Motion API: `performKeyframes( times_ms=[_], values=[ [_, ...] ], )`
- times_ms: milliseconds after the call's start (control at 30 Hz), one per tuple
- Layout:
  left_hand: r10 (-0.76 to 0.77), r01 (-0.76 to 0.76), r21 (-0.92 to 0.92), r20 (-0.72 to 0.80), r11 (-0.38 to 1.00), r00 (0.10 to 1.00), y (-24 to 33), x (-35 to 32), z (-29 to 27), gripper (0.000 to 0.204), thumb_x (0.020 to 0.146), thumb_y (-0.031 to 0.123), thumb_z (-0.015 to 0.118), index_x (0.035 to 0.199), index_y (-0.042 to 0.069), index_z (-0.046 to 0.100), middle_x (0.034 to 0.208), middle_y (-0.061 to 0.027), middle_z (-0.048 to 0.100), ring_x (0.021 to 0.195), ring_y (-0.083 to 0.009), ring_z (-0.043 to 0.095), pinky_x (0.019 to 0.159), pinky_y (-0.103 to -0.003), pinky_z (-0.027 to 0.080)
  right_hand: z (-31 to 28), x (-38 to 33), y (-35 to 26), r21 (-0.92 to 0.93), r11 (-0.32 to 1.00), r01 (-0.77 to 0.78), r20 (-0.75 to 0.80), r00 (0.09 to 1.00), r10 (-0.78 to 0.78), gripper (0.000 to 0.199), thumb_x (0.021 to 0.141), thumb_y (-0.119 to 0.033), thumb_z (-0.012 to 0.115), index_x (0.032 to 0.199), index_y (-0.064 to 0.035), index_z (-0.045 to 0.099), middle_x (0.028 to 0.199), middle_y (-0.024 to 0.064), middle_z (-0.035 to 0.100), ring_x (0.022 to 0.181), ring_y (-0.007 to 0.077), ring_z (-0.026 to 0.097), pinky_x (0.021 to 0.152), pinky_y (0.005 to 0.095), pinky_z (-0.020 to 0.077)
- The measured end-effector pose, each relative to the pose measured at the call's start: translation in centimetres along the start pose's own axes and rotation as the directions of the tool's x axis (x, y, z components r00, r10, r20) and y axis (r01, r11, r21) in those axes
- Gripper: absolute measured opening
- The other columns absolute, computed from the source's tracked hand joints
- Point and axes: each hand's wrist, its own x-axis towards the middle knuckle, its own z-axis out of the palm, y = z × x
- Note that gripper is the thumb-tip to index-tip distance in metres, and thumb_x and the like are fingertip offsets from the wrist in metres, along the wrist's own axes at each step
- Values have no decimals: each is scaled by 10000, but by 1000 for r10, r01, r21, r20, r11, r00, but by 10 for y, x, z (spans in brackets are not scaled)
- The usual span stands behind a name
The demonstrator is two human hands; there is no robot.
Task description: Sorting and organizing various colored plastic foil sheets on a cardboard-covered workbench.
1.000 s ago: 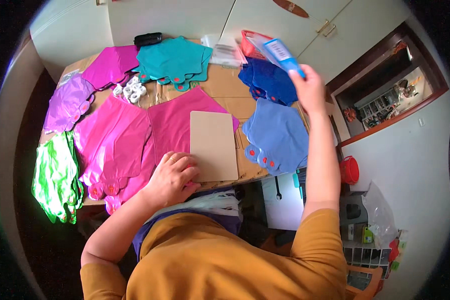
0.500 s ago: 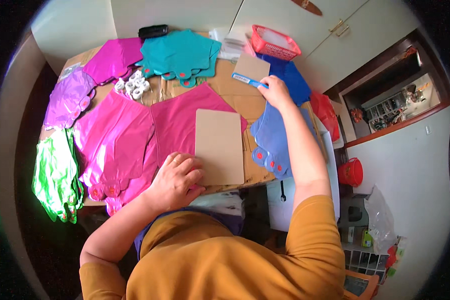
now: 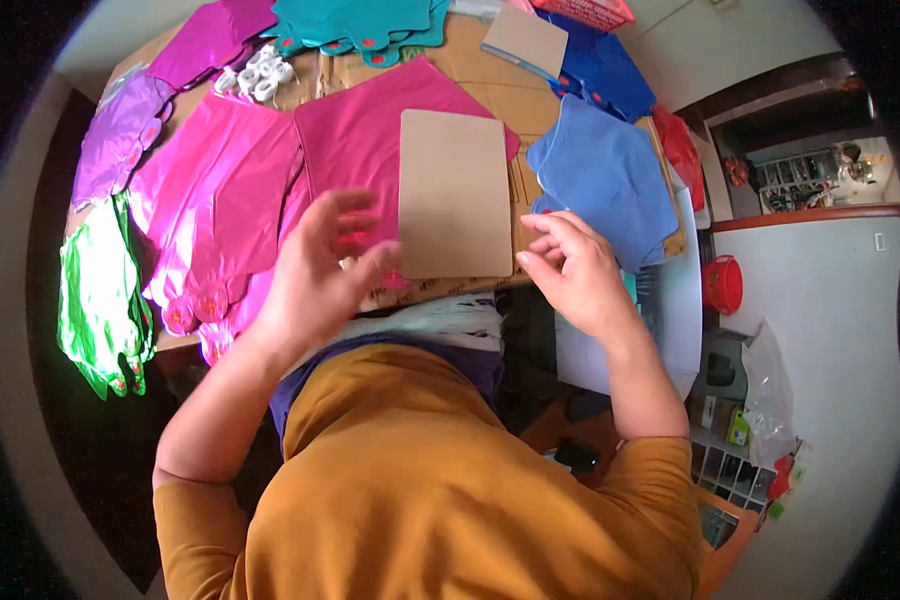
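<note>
A tan cardboard sheet [image 3: 455,195] with rounded corners lies upright in front of me, over part of a flat, shiny pink piece [image 3: 355,140]. My left hand [image 3: 325,260] hovers beside the sheet's left edge, fingers spread and slightly blurred, with nothing in it. To the right of the sheet, my right hand [image 3: 580,270] is raised with thumb and fingers apart, also holding nothing. Farther back lies a smaller tan card [image 3: 526,40], a blue strip along its near edge. Past my right hand is a stack of flat light-blue pieces [image 3: 602,170].
Brown cardboard [image 3: 355,85] covers the table. More flat shiny pieces lie around: pink [image 3: 215,190], lilac [image 3: 120,140], purple [image 3: 210,40], teal [image 3: 355,25], dark blue [image 3: 610,70] and green [image 3: 100,290]. White rolls [image 3: 260,75] sit at the back left, a red basket [image 3: 590,10] behind.
My right hand has let go of the blue strip by the small card and come back toward me. My left hand has lifted and opened. The view has tilted downward.
</note>
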Motion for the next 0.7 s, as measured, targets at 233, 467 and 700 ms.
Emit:
performKeyframes(
  times_ms=[233, 467, 700],
  values=[
    [-128, 200, -301, 242, 932, 962, -10, 21, -12, 554, 895, 208, 651, 1315, -91, 449, 1282, -217, 514, 1182, -261, 539, 933, -329, 477, 29, -5, 2, -27, 999, 17, -7, 1000, -17, 414, 776, -32, 705, 1163, 57, 585, 1083, 183, 585, 875, 296, 640, 795, 351, 522],
    [-327, 397, -246, 282, 884, 902, 20, 39, 8, 373, 887, 140, 637, 1181, -83, 576, 1129, -177, 618, 951, -231, 637, 783, -340, 527, 34, -7, 3, -225, 969, 98, -20, 994, -105, 398, 760, -34, 702, 1136, 59, 613, 1082, 176, 577, 945, 304, 605, 846, 365, 497],
    [202, -212, 405, 68, 890, 977, 5, 53, 42, 345, 837, 207, 635, 1061, -55, 612, 908, -217, 685, 849, -311, 691, 720, -384, 529, 23, -6, 8, -137, 989, 58, -1, 998, -59, 409, 747, -74, 731, 1124, 44, 624, 1069, 181, 609, 916, 305, 625, 840, 367, 506]
  ],
)
